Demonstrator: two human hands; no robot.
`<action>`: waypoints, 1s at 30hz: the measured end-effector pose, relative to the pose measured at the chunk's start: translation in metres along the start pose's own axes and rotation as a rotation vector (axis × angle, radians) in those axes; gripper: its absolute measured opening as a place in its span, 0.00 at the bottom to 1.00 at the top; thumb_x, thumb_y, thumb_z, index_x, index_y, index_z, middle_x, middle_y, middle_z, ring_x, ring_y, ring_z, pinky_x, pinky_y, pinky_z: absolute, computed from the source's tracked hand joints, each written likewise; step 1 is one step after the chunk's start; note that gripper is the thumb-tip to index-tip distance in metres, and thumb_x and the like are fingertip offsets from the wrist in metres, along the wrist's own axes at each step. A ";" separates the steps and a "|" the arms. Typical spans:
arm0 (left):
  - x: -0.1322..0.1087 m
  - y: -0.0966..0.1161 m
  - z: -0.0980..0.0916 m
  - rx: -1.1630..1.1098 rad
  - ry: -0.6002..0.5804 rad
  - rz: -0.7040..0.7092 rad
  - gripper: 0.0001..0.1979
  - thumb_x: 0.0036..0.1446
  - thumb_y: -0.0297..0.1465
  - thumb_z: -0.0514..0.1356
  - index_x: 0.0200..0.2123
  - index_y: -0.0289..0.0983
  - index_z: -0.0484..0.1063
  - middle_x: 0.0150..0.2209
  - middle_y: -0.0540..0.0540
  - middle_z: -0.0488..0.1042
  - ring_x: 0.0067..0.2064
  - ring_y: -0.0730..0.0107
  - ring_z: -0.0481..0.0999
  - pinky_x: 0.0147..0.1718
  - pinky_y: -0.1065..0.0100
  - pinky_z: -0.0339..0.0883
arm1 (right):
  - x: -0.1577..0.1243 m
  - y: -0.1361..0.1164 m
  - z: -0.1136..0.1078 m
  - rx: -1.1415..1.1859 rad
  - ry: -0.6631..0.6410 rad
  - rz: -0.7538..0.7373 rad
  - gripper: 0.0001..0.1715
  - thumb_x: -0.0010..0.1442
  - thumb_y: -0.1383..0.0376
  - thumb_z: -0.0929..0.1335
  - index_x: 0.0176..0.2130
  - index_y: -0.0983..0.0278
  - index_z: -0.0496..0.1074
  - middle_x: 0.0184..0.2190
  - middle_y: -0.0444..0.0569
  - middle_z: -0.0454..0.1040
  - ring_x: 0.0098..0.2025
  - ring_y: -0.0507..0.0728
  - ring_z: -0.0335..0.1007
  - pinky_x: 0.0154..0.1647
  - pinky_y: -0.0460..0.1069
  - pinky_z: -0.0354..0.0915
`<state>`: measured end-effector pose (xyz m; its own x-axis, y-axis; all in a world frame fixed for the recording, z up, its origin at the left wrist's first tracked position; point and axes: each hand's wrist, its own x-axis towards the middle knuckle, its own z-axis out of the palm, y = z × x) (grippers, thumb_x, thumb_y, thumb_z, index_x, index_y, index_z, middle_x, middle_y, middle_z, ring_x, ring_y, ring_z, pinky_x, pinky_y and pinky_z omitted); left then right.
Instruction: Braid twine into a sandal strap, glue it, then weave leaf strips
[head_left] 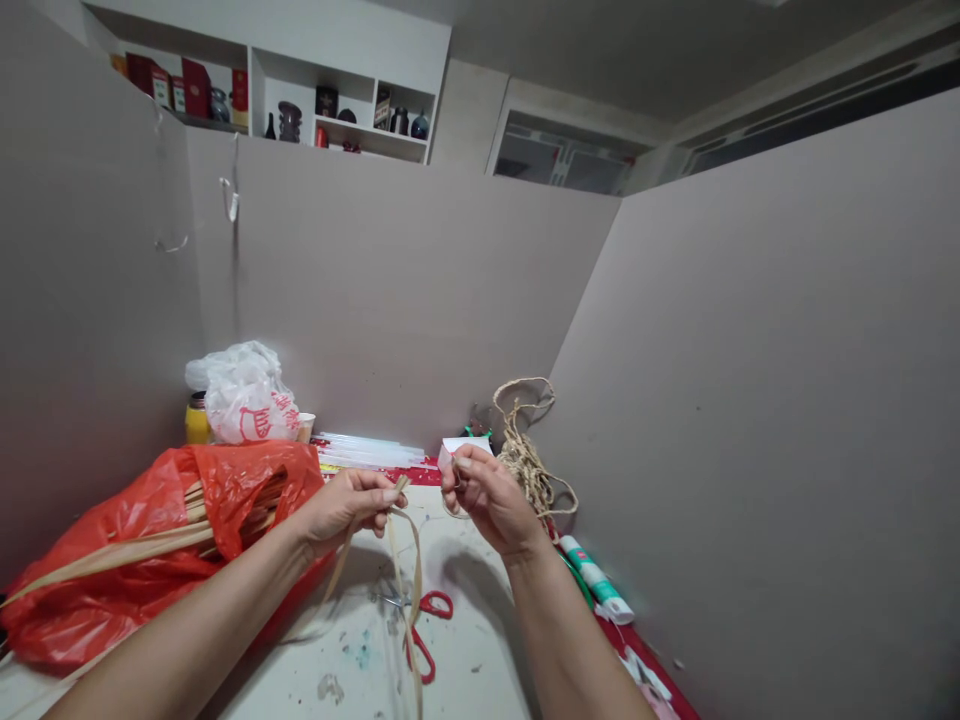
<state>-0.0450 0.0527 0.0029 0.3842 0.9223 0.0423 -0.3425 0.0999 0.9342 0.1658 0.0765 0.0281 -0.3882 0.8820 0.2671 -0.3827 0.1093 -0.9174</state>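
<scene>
My left hand (358, 505) pinches the ends of flat tan fibre strips (416, 560), which hang down in long loose lengths over the table. To its right, my right hand (487, 500) is raised with thumb and fingertips pressed together. A thin pale strand curves below those fingers, but what lies between them is too small to make out. The two hands are a short gap apart. Beneath them, scissors with red handles (429, 640) lie spread on the white table (352, 650), partly crossed by the hanging strips.
At left lies a red plastic bag (150, 500) full of tan strips. Behind it are a white plastic bag (251, 395), a yellow jar (197, 420) and a paper cup (305, 427). Clear sticks (371, 450), coiled braided rope (532, 470) and a green-white roll (596, 578) line the grey partitions (397, 300).
</scene>
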 end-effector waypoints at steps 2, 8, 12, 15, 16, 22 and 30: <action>0.000 0.004 -0.002 0.000 0.001 0.005 0.12 0.41 0.34 0.71 0.24 0.31 0.76 0.31 0.44 0.77 0.20 0.82 0.67 0.21 0.74 0.61 | 0.000 -0.002 -0.006 -0.027 -0.005 0.024 0.14 0.52 0.59 0.72 0.29 0.63 0.64 0.22 0.42 0.73 0.20 0.49 0.67 0.21 0.43 0.60; -0.002 0.010 -0.003 0.017 0.001 0.002 0.12 0.41 0.33 0.72 0.24 0.31 0.76 0.30 0.45 0.77 0.20 0.83 0.66 0.21 0.74 0.61 | -0.003 -0.010 -0.018 -0.342 -0.007 0.192 0.17 0.50 0.57 0.73 0.34 0.63 0.66 0.28 0.46 0.76 0.25 0.52 0.72 0.20 0.43 0.60; -0.003 0.015 -0.004 0.023 0.014 0.018 0.12 0.41 0.34 0.71 0.24 0.31 0.76 0.27 0.47 0.75 0.20 0.83 0.64 0.21 0.74 0.59 | -0.005 -0.012 -0.023 -0.422 -0.027 0.189 0.18 0.50 0.55 0.72 0.31 0.63 0.63 0.24 0.43 0.73 0.25 0.50 0.71 0.21 0.42 0.59; -0.003 0.020 -0.007 0.029 0.023 0.033 0.11 0.42 0.33 0.71 0.26 0.31 0.77 0.24 0.49 0.73 0.20 0.83 0.64 0.21 0.75 0.59 | -0.004 -0.009 -0.033 -0.490 0.024 0.223 0.17 0.51 0.54 0.71 0.31 0.62 0.63 0.26 0.43 0.74 0.25 0.50 0.71 0.21 0.43 0.60; -0.004 0.021 -0.008 0.032 0.024 0.040 0.11 0.42 0.33 0.71 0.26 0.31 0.77 0.24 0.49 0.73 0.20 0.83 0.65 0.21 0.75 0.59 | -0.003 -0.008 -0.037 -0.513 0.053 0.234 0.16 0.50 0.55 0.70 0.31 0.62 0.63 0.26 0.44 0.74 0.24 0.51 0.71 0.20 0.43 0.59; -0.004 0.023 -0.009 0.070 0.026 0.066 0.11 0.44 0.34 0.70 0.25 0.32 0.77 0.25 0.48 0.74 0.21 0.82 0.66 0.22 0.74 0.60 | 0.005 -0.008 -0.045 -0.649 0.288 0.156 0.11 0.48 0.63 0.71 0.33 0.64 0.69 0.18 0.43 0.70 0.17 0.50 0.64 0.15 0.42 0.53; -0.007 0.024 0.002 0.146 0.038 0.059 0.12 0.42 0.35 0.71 0.24 0.31 0.76 0.22 0.49 0.72 0.20 0.80 0.66 0.22 0.74 0.61 | -0.003 0.000 0.032 -0.615 -0.039 0.107 0.15 0.49 0.57 0.72 0.34 0.65 0.75 0.25 0.47 0.74 0.22 0.50 0.68 0.15 0.42 0.57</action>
<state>-0.0541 0.0484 0.0256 0.3332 0.9387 0.0881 -0.2346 -0.0079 0.9721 0.1398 0.0587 0.0363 -0.4327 0.8865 0.1638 0.2082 0.2750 -0.9386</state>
